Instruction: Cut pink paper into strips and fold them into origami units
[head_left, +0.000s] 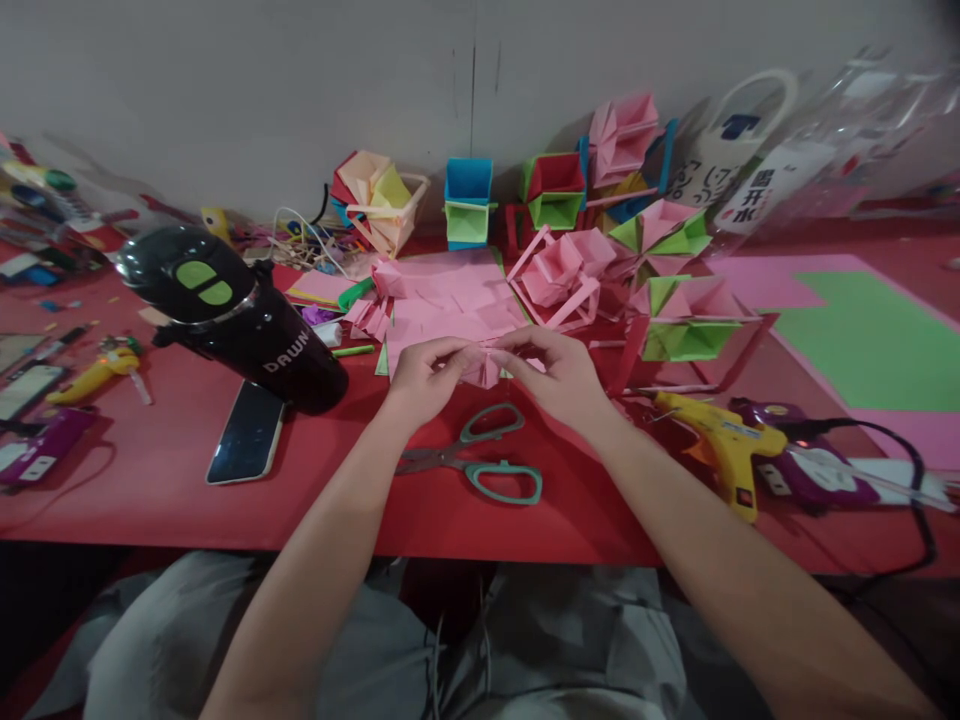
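Note:
Between my two hands is a small folded piece of pink paper [484,372], pleated and pinched from both sides. My left hand [431,375] closes thumb and fingers on its left edge. Its right edge is gripped the same way by my right hand [559,375]. The fingers cover part of the folds. Just below my hands, scissors with green handles [501,482] lie open on the red table [585,525]. Beyond my hands lies a stack of pink paper sheets [450,285].
A black tumbler [255,320] stands at left beside a phone [246,435]. Folded paper boxes [469,200] and pink paper pieces [555,268] line the back. At right lie a yellow glue gun [724,445] with a cord, a green sheet [877,340] and plastic bottles [795,165].

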